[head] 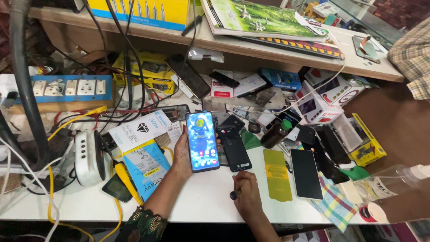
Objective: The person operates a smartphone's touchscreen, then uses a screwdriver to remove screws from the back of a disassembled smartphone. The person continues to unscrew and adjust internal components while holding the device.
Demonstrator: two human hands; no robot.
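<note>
On the cluttered white desk (201, 197), our left hand (182, 154) kept a firm grip on a lit smartphone (202, 141), upright above a black phone back (235, 150). Our right hand (246, 193) pinched a small dark tool (233, 195).

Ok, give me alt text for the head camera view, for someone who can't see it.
The left hand holds up a lit smartphone above a cluttered white workbench, while the right hand grips a small dark tool. An opened phone back, a yellow screen protector, a dark phone and a brown bottle lie nearby.
</note>
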